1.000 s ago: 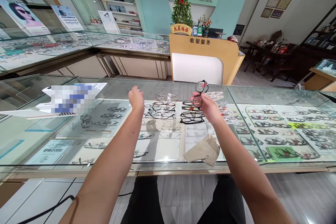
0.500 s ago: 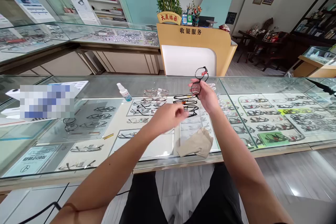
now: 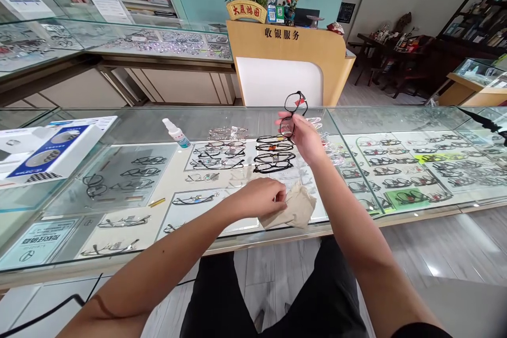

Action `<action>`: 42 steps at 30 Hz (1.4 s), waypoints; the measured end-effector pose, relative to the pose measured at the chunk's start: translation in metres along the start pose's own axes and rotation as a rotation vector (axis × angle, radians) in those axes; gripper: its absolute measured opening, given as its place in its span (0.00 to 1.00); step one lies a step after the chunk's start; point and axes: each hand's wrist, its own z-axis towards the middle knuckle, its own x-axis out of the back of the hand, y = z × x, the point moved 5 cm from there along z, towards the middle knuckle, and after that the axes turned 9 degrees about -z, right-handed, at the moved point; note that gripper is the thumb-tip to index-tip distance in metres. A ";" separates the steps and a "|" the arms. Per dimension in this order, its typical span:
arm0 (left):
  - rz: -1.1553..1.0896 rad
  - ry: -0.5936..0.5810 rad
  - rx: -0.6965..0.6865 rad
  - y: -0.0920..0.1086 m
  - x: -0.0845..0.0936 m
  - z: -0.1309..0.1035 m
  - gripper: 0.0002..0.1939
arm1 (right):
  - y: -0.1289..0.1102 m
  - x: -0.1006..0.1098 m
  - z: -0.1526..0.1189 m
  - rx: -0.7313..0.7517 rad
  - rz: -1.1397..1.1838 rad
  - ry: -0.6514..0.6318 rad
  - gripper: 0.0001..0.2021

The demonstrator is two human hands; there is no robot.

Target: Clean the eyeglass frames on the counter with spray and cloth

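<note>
Black-rimmed glasses (image 3: 296, 102) are pinched by the right hand (image 3: 308, 138); the left hand (image 3: 264, 196) is half-curled over the beige cloth (image 3: 298, 208), grip undetermined.

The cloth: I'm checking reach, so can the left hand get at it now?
Very likely yes: the left hand is at the cloth's edge, nothing visible blocks it, and the right hand holds its glasses well away.
</note>
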 end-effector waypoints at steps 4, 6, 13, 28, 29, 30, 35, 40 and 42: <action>-0.046 0.027 0.099 -0.007 0.017 -0.008 0.18 | 0.001 -0.001 0.000 0.000 0.012 -0.005 0.25; -0.010 -0.028 0.172 -0.012 0.018 -0.009 0.25 | 0.002 -0.002 0.000 -0.001 0.004 -0.008 0.25; -0.031 -0.132 0.031 -0.003 0.005 -0.009 0.12 | 0.006 -0.001 0.001 0.010 -0.012 -0.020 0.24; -0.514 -0.057 0.116 -0.035 0.025 0.008 0.25 | 0.007 0.000 0.001 -0.008 0.032 -0.024 0.21; -0.481 -0.067 0.121 -0.036 0.026 0.007 0.23 | 0.007 0.000 0.001 -0.008 0.030 -0.022 0.22; -0.448 -0.077 0.120 -0.036 0.026 0.007 0.22 | 0.007 0.001 0.001 -0.009 0.028 -0.019 0.22; -0.384 -0.104 -0.009 -0.027 0.032 0.003 0.21 | 0.006 0.001 0.001 -0.015 0.013 -0.015 0.23; -0.713 0.073 -0.149 -0.013 0.050 -0.004 0.22 | 0.005 0.001 0.000 -0.023 0.003 0.002 0.23; -0.863 0.143 -0.127 -0.013 0.055 -0.006 0.24 | 0.004 0.000 -0.001 -0.019 0.021 0.003 0.22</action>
